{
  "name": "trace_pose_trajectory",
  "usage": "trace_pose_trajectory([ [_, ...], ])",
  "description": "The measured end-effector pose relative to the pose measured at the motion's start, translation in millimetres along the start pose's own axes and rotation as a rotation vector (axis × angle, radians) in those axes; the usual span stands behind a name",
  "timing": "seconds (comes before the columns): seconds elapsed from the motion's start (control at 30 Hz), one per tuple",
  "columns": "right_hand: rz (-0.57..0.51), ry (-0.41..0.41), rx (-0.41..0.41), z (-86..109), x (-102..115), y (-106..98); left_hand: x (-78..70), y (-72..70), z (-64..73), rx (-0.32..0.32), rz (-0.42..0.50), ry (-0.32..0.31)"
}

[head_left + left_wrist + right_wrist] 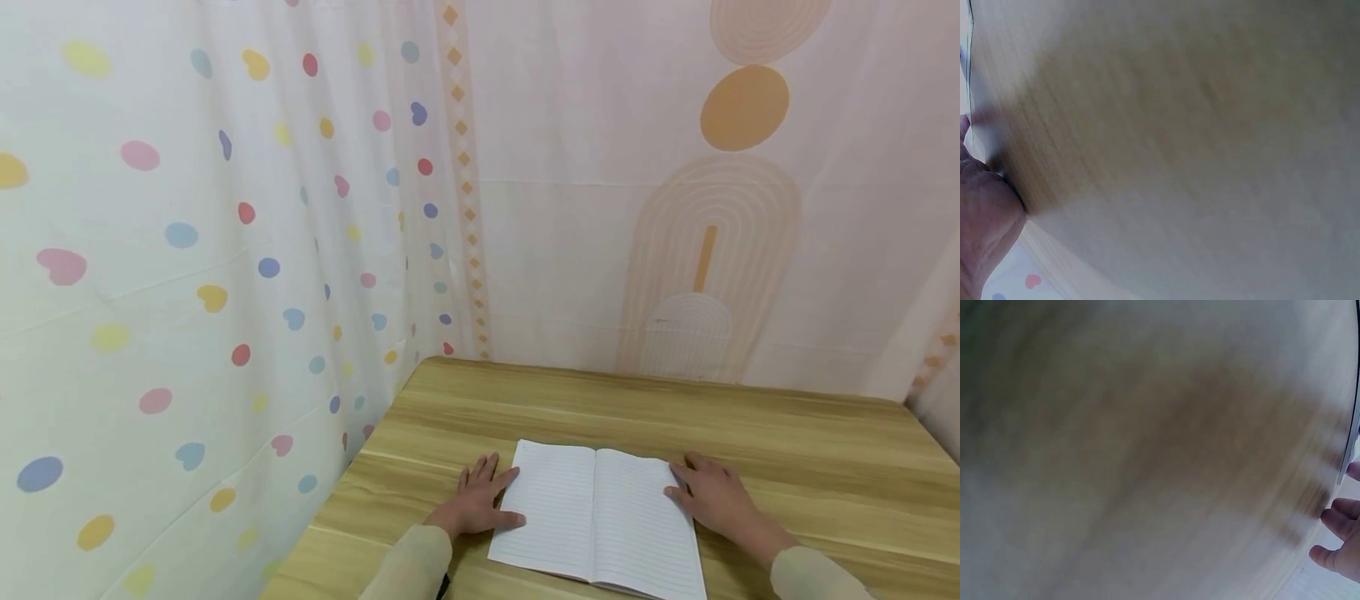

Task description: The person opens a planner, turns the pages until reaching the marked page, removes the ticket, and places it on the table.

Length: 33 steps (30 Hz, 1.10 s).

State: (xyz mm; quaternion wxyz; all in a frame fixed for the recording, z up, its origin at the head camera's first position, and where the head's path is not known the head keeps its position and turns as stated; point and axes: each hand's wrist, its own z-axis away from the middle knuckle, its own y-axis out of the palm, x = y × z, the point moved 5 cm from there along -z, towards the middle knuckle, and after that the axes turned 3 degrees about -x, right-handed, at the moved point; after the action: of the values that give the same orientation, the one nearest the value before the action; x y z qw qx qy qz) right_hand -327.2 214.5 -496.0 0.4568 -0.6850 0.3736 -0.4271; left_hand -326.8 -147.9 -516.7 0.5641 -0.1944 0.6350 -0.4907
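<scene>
An open notebook (558,508) with blank ruled pages lies flat on the wooden table, its centre fold running toward the person. My left hand (480,500) rests at the notebook's left edge, fingers spread, the thumb and a fingertip over the page margin. On the opposite side my right hand (716,496) touches the upper right edge with thumb and forefinger, its other fingers extended on the wood. In the left wrist view, part of the left palm (988,219) shows at the frame's edge. The right wrist view catches the right fingers (1338,519) beside the notebook's thin edge.
The wood-grain table (600,404) extends behind the notebook and to both sides. A curtain with coloured dots and hearts (225,250) hangs on the left. Behind the table's far edge hangs a pale curtain with arch shapes (555,250).
</scene>
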Motion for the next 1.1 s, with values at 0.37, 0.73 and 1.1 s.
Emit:
trace_pose_trajectory([
  [0.37, -0.083, -0.032, -0.041, -1.8, -4.0, 5.5, 1.5, 3.3, -1.9, 0.011, -0.025, -0.009],
  [0.73, -0.460, 0.097, -0.079, -7.8, -0.6, -11.8, -0.7, 1.3, -3.0, -0.002, -0.026, -0.021],
  [1.1, -0.761, 0.194, -0.107, -11.4, 10.3, -32.9, 1.8, 1.9, -2.2, 0.007, -0.026, -0.025],
])
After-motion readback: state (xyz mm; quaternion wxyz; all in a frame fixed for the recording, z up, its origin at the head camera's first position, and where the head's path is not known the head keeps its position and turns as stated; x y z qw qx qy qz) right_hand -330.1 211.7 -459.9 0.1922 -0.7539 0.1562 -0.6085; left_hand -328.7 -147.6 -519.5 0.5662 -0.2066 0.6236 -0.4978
